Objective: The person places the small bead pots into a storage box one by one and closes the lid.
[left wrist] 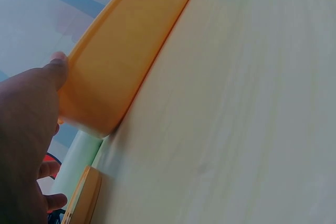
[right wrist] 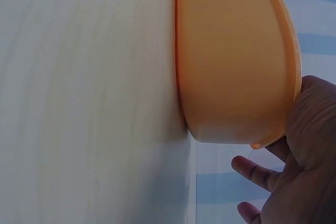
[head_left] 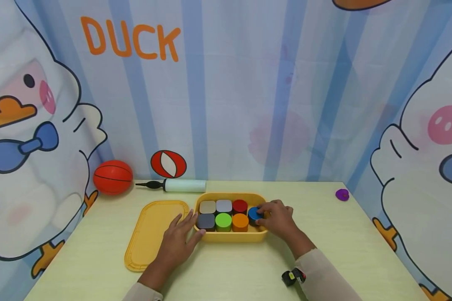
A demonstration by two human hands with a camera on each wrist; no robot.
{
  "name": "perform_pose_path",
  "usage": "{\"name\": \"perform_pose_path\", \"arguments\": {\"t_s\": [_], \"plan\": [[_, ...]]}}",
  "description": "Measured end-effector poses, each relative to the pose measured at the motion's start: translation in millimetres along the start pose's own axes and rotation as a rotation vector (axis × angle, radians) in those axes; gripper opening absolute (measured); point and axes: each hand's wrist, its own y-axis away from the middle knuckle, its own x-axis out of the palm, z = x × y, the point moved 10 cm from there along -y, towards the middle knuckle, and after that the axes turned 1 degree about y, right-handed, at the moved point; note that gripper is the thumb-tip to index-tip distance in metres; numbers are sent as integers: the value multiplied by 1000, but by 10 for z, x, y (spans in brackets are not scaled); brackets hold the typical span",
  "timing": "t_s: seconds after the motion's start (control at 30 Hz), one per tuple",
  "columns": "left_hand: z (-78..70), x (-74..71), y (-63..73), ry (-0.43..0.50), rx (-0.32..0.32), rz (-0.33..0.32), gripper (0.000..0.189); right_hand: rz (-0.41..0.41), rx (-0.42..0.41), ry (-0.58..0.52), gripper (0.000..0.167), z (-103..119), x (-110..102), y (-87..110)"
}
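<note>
A yellow box (head_left: 233, 237) stands on the table, holding several small jars with coloured tops. My right hand (head_left: 280, 219) reaches over the box's right end, thumb and fingers pinching a round blue-topped jar (head_left: 254, 216). Beside it sit a red-topped jar (head_left: 240, 206) and an orange-topped jar (head_left: 240, 222); the green-topped jar (head_left: 223, 221) is further left. At the left end, my left hand (head_left: 176, 241) has its fingers spread, fingertips at the rim. Both wrist views show the box's outer wall (left wrist: 126, 45), which hides the jars.
A yellow lid (head_left: 150, 234) lies left of the box, partly behind the left hand. Along the back are a red ball (head_left: 113, 177) and a hand pump (head_left: 184, 185). A small purple object (head_left: 342, 195) lies at the far right. A printed curtain (head_left: 226, 92) hangs behind the table.
</note>
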Motion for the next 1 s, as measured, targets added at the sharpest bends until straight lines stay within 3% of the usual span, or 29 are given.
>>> {"name": "perform_pose_path", "arguments": {"t_s": [0.33,0.57,0.8,1.0], "plan": [[19,-7,9,7,-14,6,69,23,-11,-37,28,37,-1,17],[2,-48,12,-20,10,-12,67,-19,-74,-67,32,76,-63,47],[17,-250,17,-75,-8,-21,74,-34,-151,-28,32,131,-93,91],[147,-380,-35,-158,-77,30,77,-88,-221,-64,28,253,-160,121]]}}
